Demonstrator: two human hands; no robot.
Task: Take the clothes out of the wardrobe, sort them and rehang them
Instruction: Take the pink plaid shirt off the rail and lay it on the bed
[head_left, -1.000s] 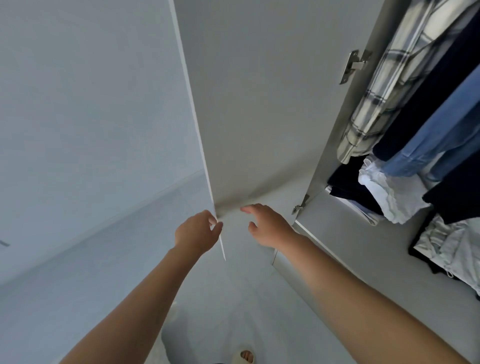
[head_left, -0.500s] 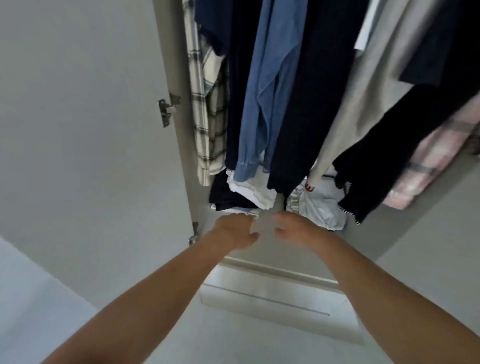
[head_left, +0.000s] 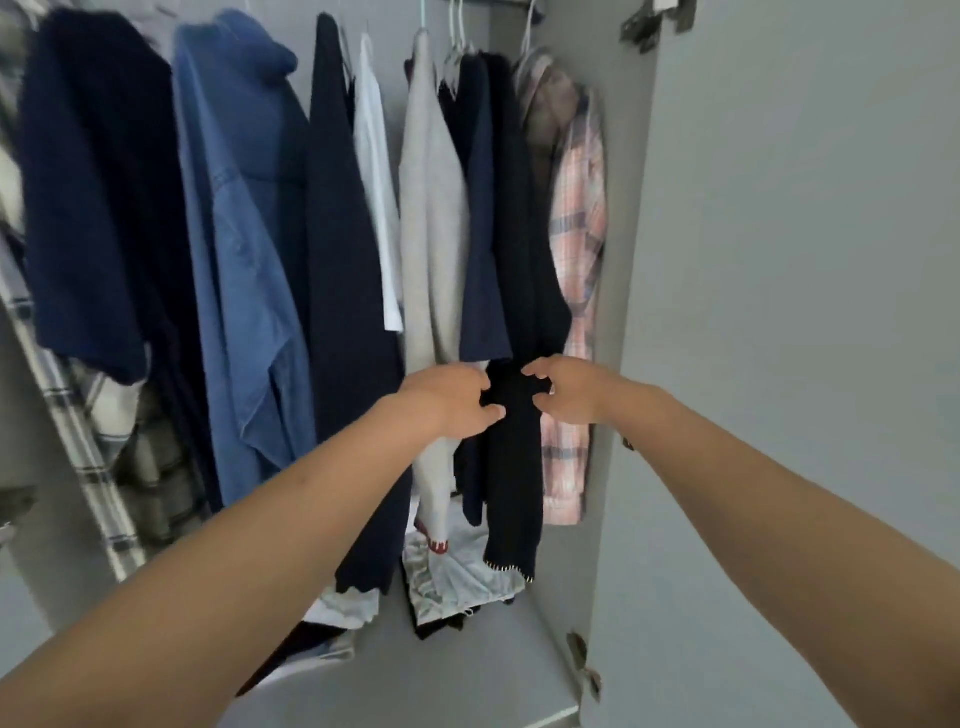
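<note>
The open wardrobe (head_left: 618, 364) fills most of the view, and its grey door (head_left: 805, 312) stands at the right with a hinge (head_left: 584, 662) low on the edge. Inside, the clothes hang in a row on hangers. From the left there are a dark blue fleece top (head_left: 83, 208), a blue denim shirt (head_left: 239, 270), a long navy garment (head_left: 343, 312), a white shirt (head_left: 376, 208), a light grey sweater (head_left: 431, 234), a navy top (head_left: 485, 260), a black knit garment (head_left: 511, 467) and, at the far right, a pink checked shirt (head_left: 579, 291). A grey checked shirt (head_left: 93, 457) hangs low at the left edge, quite blurred. On the wardrobe floor (head_left: 457, 670) some pale folded clothes (head_left: 452, 571) lie under the hanging ones. Both arms reach in from the near side. The left hand (head_left: 449, 402) and the right hand (head_left: 569, 395) are close together at the middle of the black knit garment, one on each side of it. The fingers of both are curled, and the grip of each hand seems to pinch the black knit, which hangs between the navy top and the pink checked shirt. Its lower hem has a row of small light stitches.
</note>
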